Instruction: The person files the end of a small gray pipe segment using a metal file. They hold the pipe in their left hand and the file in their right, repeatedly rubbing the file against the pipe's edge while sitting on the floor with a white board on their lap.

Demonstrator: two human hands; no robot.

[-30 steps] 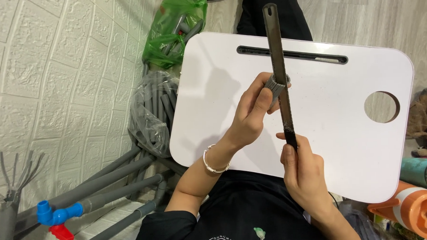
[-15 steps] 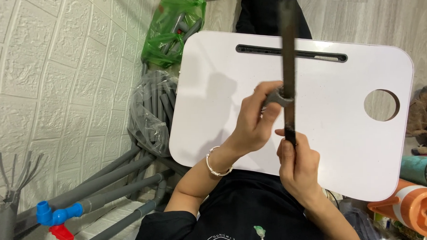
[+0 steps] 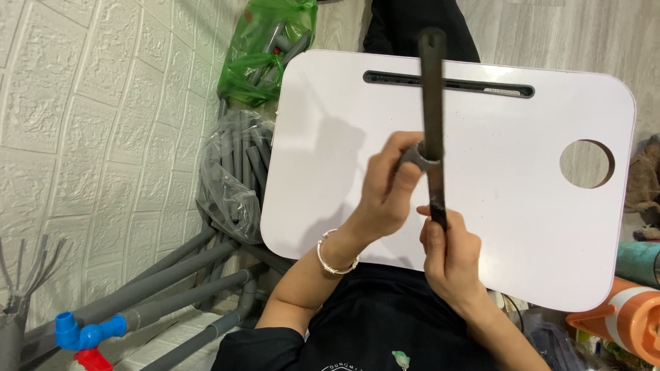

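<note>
Long dark grey pipe (image 3: 433,94) held upright at frame centre, over the white lap table (image 3: 328,134), with a short grey fitting (image 3: 417,157) sitting partway down its length. Matte, slightly scuffed surface; top end open and squared off. Fitting pinched in the curled fingers of the left hand (image 3: 385,194); lower end of the pipe clamped in the fist of the right hand (image 3: 449,254), just below. Looks like seating or sliding the fitting along the pipe; probably calls for a steady right-hand hold and a firm push or twist from the left. Bundle of grey pipes (image 3: 231,174) in plastic at centre left, green bag (image 3: 266,41) above it.
</note>
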